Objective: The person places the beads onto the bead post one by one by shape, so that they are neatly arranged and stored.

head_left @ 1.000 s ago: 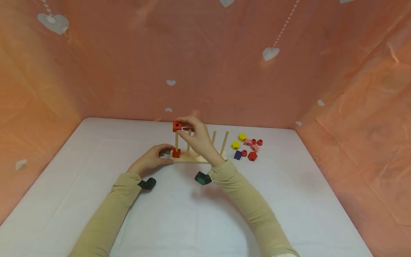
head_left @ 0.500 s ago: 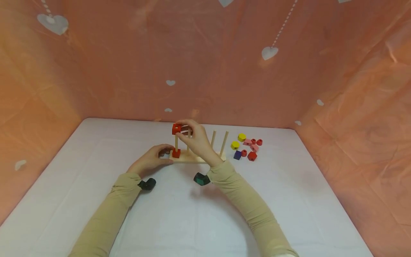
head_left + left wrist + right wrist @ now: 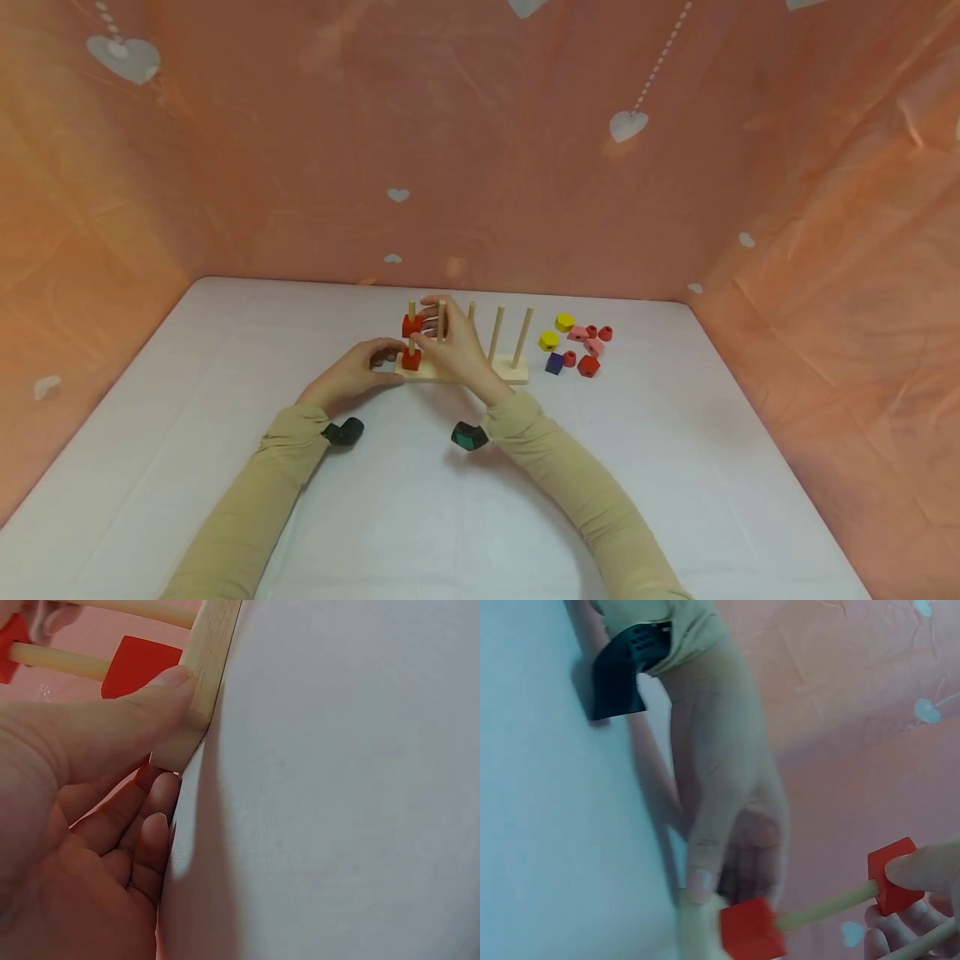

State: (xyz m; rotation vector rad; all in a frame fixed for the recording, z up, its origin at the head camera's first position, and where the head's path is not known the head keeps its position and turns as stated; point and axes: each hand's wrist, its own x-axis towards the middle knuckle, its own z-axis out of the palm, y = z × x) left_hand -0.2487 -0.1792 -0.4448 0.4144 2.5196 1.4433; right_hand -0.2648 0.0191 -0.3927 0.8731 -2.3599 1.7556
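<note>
A wooden peg stand (image 3: 514,375) with a row of upright pegs sits toward the back of the table. My left hand (image 3: 351,373) grips its left end; in the left wrist view the thumb (image 3: 161,690) lies on the base's edge and the fingers curl beneath. One red block (image 3: 411,360) rests at the bottom of the leftmost peg. Partway up that same peg is a second red block (image 3: 895,876), threaded on and pinched between thumb and fingers of my right hand (image 3: 462,346). The right hand partly hides the middle pegs.
Right of the stand lie loose beads: yellow hexagonal ones (image 3: 549,341), pink ones (image 3: 578,333), a dark blue cube (image 3: 554,363), a large red one (image 3: 588,366) and several small red ones (image 3: 569,358). A pink cloth with hearts (image 3: 450,167) rises behind the table.
My right hand has lowered the upper red block from the tip of the leftmost peg to partway down it. The left hand has stayed at the stand's end.
</note>
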